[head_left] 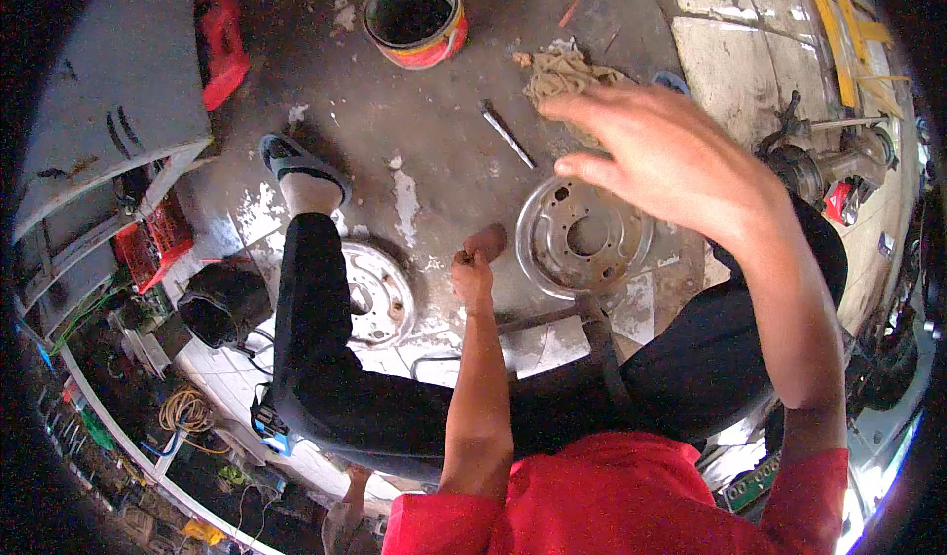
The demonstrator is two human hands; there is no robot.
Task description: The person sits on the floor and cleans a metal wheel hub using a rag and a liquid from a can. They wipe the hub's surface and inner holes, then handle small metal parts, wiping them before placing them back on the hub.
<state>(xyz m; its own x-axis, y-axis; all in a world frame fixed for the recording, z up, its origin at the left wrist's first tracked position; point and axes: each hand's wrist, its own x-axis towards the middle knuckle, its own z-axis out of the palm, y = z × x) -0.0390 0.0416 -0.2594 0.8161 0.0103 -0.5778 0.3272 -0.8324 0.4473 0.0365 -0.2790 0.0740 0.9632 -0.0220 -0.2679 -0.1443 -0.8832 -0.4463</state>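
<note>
At frame centre, the left hand [473,271] is clenched on a rounded wooden tool handle [486,242] just left of the round, perforated metal drum plate [584,236] on the stained concrete floor [434,131], while the right hand [646,150], fingers spread and empty, hovers above frayed fibrous rag [560,74].

A wooden handle [485,242] is gripped in the closed left hand [473,274], just beside a round metal plate [588,236] lying flat on the stained floor [434,131]. The right hand [651,150] is held open and spread above the plate's upper edge, near a wad of rags [560,74] and a thin metal rod [508,134]. A second plate [375,294] is seen by the black-trousered left leg [316,338], with a red can [415,16] farther off.
</note>
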